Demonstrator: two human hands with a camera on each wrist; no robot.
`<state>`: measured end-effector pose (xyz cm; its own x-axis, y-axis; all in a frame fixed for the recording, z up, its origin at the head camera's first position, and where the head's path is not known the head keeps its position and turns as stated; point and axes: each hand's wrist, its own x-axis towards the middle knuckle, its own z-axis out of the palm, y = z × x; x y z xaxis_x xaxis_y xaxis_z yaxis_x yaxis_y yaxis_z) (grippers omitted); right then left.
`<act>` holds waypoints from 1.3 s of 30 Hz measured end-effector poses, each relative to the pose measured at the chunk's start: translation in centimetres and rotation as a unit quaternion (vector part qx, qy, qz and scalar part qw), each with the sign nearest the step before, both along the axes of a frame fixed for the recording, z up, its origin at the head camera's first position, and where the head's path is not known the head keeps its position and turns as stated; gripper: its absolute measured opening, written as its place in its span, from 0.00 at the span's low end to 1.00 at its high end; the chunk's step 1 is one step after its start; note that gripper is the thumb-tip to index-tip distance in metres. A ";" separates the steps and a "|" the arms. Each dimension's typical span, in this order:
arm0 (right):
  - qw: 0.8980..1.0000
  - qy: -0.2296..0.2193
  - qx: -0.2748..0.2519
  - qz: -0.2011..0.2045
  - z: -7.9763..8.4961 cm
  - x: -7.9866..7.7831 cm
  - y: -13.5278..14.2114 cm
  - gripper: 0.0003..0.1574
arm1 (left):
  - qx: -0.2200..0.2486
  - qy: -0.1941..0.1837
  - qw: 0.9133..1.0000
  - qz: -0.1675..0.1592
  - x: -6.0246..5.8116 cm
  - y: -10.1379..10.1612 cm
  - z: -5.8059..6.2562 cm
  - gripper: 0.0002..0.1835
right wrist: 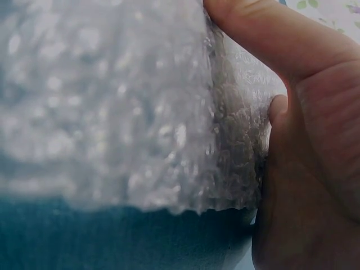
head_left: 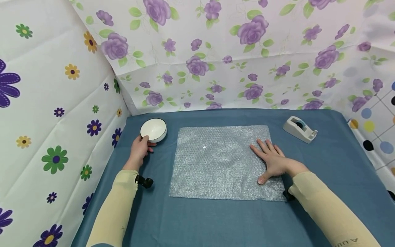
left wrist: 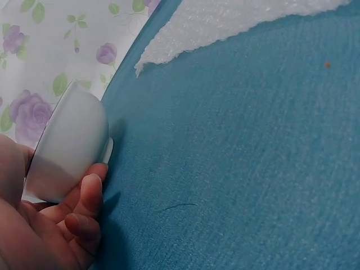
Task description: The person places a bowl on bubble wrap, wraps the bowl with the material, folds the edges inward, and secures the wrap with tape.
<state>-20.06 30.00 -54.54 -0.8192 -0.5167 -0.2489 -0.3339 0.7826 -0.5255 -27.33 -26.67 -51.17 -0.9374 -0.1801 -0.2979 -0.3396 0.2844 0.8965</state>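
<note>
A white bowl with a dark rim is at the back left of the table. My left hand pinches its near edge, thumb at the rim and fingers beneath. In the left wrist view the bowl shows its outer side and foot, close to the cloth, with the left hand around its lower edge. A sheet of bubble wrap lies flat in the middle. On its right part rests my right hand, fingers spread. The right wrist view shows the bubble wrap close up beside the thumb.
A white tape dispenser stands at the back right, beyond the right hand. Blue cloth covers the table. Flower-patterned sheets hang behind and on the left, and a dotted one is on the right.
</note>
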 end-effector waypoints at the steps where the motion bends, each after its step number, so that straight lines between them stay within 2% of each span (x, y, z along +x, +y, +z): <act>1: 1.000 -0.003 -0.006 0.000 0.4 0.1 -0.1 0.95 | 0.004 -0.001 1.000 0.001 0.0 0.0 0.1 0.29; 3: 1.000 -0.008 -0.016 0.000 1.1 0.3 -0.4 0.95 | 0.009 -0.003 1.000 0.002 0.0 0.0 0.2 0.29; 6: 1.000 -0.009 -0.016 -0.001 1.2 0.3 -0.5 0.94 | 0.012 -0.005 1.000 0.005 0.0 -0.1 0.3 0.29; 11: 1.000 -0.010 -0.016 0.001 0.6 0.0 -0.3 0.95 | 0.016 -0.007 1.000 0.011 0.0 -0.1 0.4 0.29; 19: 1.000 0.010 0.023 -0.004 -1.2 -0.5 0.1 0.96 | 0.021 0.001 1.000 0.015 0.1 -0.1 0.3 0.28; 32: 0.999 0.011 0.038 -0.009 -1.5 -0.7 0.3 0.97 | 0.025 0.006 0.999 0.022 0.5 -0.1 0.7 0.27; 39: 0.999 0.011 0.047 -0.009 -1.8 -0.8 0.5 0.98 | 0.029 0.010 0.999 0.009 0.7 0.3 1.2 0.26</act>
<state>-20.86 30.46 -56.32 -0.8341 -0.4769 -0.2772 -0.3301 0.8341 -0.4419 -26.61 -26.38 -49.92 -0.9402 -0.1807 -0.2889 -0.3255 0.2260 0.9181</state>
